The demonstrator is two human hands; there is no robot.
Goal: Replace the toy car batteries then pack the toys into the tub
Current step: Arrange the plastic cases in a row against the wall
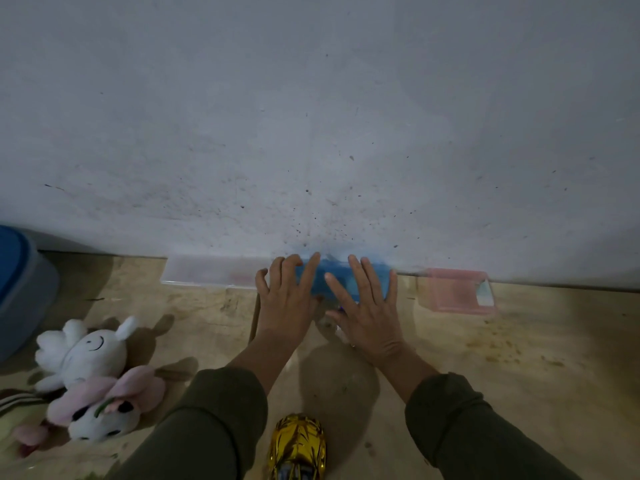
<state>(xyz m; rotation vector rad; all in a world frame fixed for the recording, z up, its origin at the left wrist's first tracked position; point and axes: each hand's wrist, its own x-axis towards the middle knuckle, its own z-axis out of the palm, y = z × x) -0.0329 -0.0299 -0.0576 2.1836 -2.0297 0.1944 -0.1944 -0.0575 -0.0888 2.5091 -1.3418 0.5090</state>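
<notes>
A gold toy car (298, 445) lies on the floor at the bottom centre, between my forearms. Both hands reach forward to a blurred blue box (337, 270) at the foot of the wall. My left hand (285, 303) curls its fingers over the box's left end. My right hand (367, 313) lies spread across its right part. A blue-lidded grey tub (20, 289) stands at the far left. A white plush (83, 351) and a pink and white plush (104, 407) lie at the lower left. Something small and unclear sits below my palms.
A clear plastic box (207, 271) rests against the wall left of my hands. A pink translucent box (457, 291) sits to the right. The white wall (311, 133) closes off the far side. Striped cloth (17, 400) shows at the left edge.
</notes>
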